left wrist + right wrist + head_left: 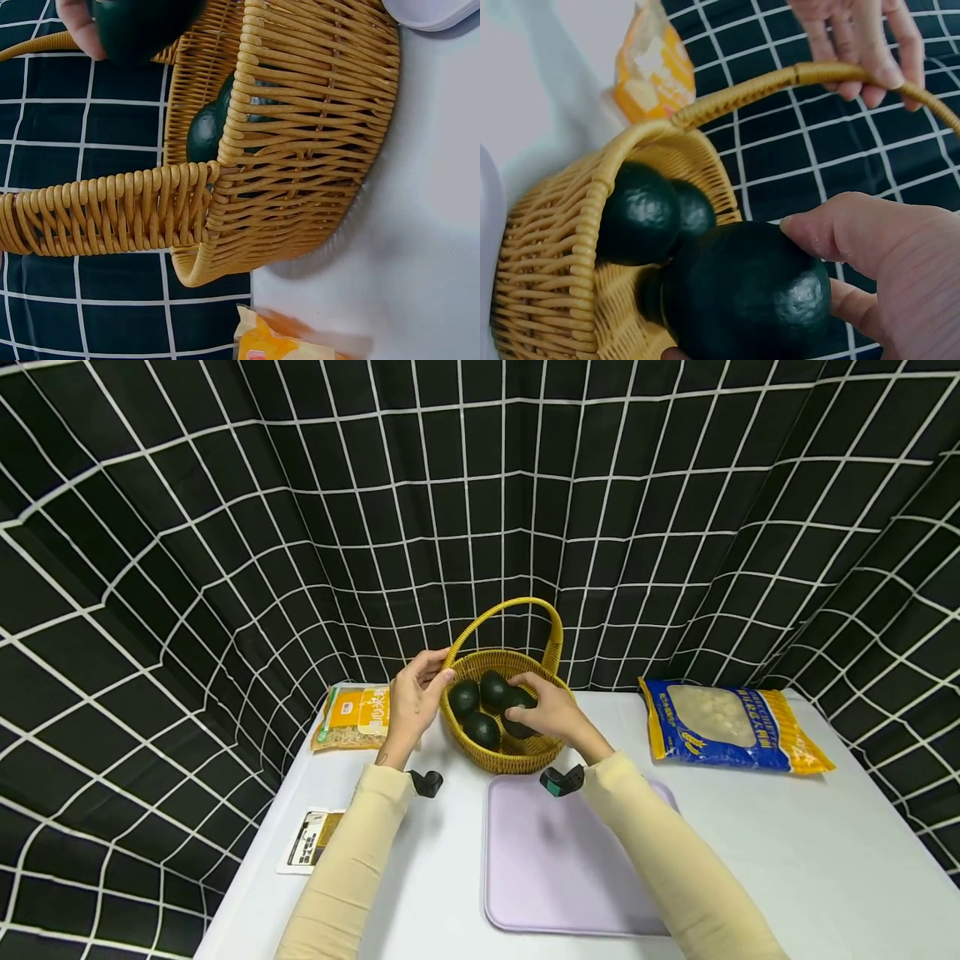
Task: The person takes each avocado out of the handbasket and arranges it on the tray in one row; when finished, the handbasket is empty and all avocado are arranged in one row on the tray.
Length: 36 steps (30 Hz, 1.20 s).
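Observation:
A yellow wicker basket (504, 764) with a tall arched handle stands toward the back of the white table. My left hand (416, 697) grips the handle (742, 94) on its left side, thumb and fingers around it in the right wrist view. With thumb and fingers, my right hand (558, 712) holds a dark green avocado (742, 292) at the basket's opening. More avocados lie inside: one at the front (482, 732), one at the left (463, 698) and one behind (492, 689). In the left wrist view, the wicker wall partly hides them.
A lilac tray (555, 877) lies in front of the basket, partly under my right forearm. To the left are an orange food packet (348, 718) and a small white-and-brown packet (306, 843). A blue-and-yellow bag (720, 727) lies at right. Black gridded cloth (495, 510) hangs behind.

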Available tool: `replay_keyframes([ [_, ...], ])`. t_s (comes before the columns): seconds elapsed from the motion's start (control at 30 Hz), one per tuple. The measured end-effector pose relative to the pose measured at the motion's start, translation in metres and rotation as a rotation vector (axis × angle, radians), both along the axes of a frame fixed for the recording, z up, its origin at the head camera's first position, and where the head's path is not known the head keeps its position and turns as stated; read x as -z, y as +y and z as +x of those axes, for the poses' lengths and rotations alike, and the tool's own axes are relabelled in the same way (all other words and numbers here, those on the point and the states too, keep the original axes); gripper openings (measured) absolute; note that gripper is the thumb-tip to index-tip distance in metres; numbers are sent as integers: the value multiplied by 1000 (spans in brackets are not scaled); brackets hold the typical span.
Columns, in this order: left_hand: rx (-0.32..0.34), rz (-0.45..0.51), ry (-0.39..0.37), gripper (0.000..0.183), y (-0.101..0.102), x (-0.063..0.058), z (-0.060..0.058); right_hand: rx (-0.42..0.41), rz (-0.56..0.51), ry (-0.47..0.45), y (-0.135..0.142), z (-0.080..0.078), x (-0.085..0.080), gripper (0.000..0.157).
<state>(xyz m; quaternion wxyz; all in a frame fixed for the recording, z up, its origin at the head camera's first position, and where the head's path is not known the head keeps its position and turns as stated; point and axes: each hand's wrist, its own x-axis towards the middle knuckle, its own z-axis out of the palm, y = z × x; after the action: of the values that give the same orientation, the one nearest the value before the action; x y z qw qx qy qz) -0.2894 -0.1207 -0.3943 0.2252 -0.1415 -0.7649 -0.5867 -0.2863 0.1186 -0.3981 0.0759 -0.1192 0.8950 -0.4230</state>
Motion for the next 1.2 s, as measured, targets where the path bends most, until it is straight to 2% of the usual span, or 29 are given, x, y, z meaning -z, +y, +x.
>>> replay_keyframes([
  [0.27, 3, -4, 5, 29, 2, -3, -3, -1, -18, 51, 4, 9, -13, 56],
  [0.6, -12, -1, 13, 28, 3, -7, -4, 17, -50, 56, 5, 26, -19, 57],
  [0.83, -7, 8, -2, 28, 3, -6, -3, 22, -86, 56, 0, 44, -15, 55],
  [0.97, -27, 5, -28, 29, 3, -5, -1, 16, -114, 43, -1, 55, -9, 56],
  [1.07, -47, -1, -50, 29, 4, -6, 0, 13, -168, 16, -3, 62, -4, 56],
  [1.2, -40, -7, -59, 30, 3, -6, 2, 21, -225, -26, -4, 72, 4, 55],
])
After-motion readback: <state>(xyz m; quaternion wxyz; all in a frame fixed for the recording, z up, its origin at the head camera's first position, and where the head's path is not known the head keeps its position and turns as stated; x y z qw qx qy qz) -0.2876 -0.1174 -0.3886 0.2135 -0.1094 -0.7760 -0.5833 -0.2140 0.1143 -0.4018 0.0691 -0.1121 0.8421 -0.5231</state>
